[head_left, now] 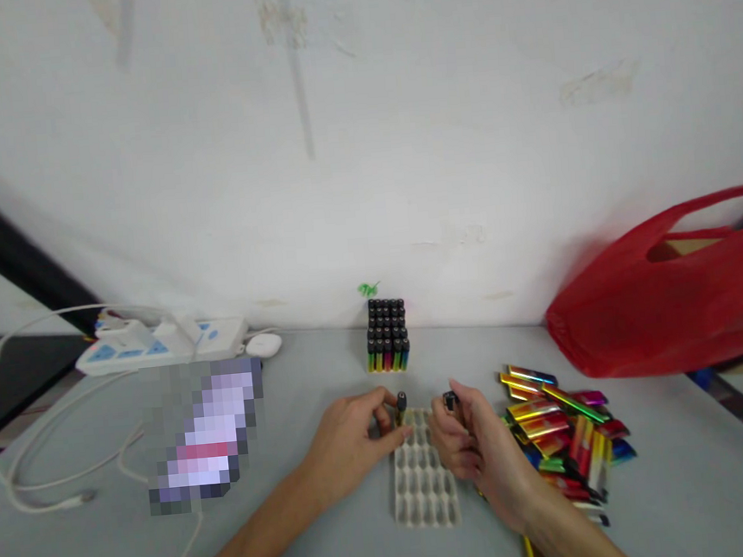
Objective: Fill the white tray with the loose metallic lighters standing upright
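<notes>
One battery (449,401) (black-topped) inside right grip (481,451)

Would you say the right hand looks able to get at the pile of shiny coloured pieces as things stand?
Probably yes: the pile lies right beside the right hand with nothing visible between, though that hand holds a dark-tipped piece.

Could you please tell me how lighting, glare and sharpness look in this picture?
Head view: light is diffuse, with faint soft shadowing on the scuffed white wall; head view: bright glints streak the pile of small, glossy, multicoloured cylinders; head view: coarse pixel blocks hide detail on the lilac, oblong phone-like object; head view: slight overall softness leaves any fine print on the cylinders unreadable.
</notes>
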